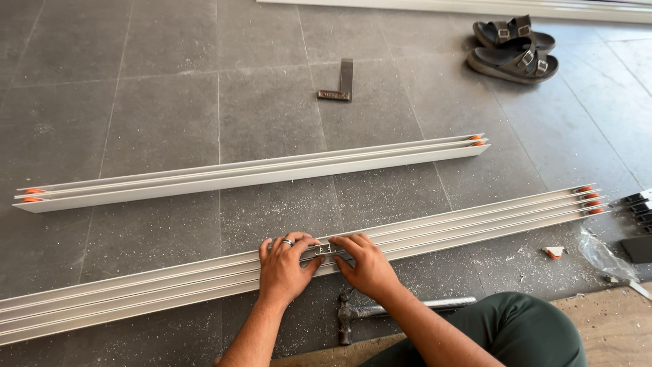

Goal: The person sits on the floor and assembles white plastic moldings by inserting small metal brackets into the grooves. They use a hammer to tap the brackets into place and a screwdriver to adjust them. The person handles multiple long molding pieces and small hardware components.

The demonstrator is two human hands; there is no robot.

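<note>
A long white aluminium track profile [475, 224] lies across the grey tiled floor in front of me. Both hands rest on its middle. My left hand [285, 265], with a ring on one finger, and my right hand [365, 264] pinch a small dark metal bracket [324, 249] between their fingertips, pressing it onto the profile's channels. Orange plugs [589, 200] show at the profile's right end.
A second, shorter white profile [258, 170] lies farther away, parallel. A hammer [380, 311] rests near my green-trousered knee [523, 326]. A metal try square [339, 85], a pair of sandals [513, 47], black parts [638, 211] and a plastic bag [601, 255] lie about. Metal shavings dust the floor.
</note>
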